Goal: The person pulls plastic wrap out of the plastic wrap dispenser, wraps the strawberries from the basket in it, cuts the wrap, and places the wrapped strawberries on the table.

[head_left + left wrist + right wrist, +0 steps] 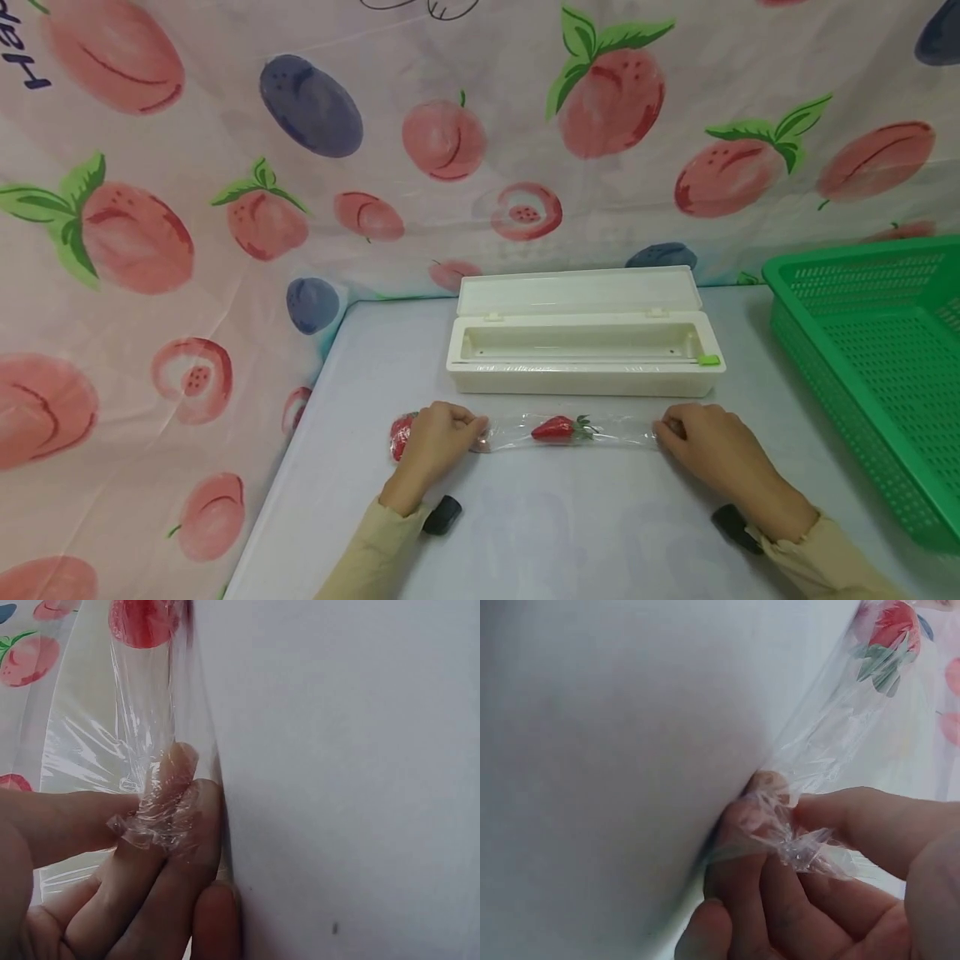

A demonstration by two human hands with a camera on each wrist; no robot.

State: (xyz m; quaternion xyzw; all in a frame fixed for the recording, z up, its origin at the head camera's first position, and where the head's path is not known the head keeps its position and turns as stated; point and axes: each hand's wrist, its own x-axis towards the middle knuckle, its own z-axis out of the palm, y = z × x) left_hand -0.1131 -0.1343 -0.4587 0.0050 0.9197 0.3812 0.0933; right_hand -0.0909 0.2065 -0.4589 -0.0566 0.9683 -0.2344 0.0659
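Between my two hands stretches a strip of clear plastic wrap [507,432] with a red strawberry [553,430] inside it, green leaves toward the right. My left hand [441,442] pinches the wrap's left end; in the left wrist view crumpled film [166,825] lies over its fingertips. The right end is pinched by my right hand [716,442], where gathered film [799,847] shows between thumb and fingers. Partly hidden behind my left hand lies a red, film-wrapped item [401,435].
Behind the hands stands a white cling film dispenser box [585,379], lid [577,292] raised, a green slider [708,360] at its right end. A green plastic basket [832,375] is at the right. The white table [570,533] meets a fruit-patterned cloth [442,217] behind.
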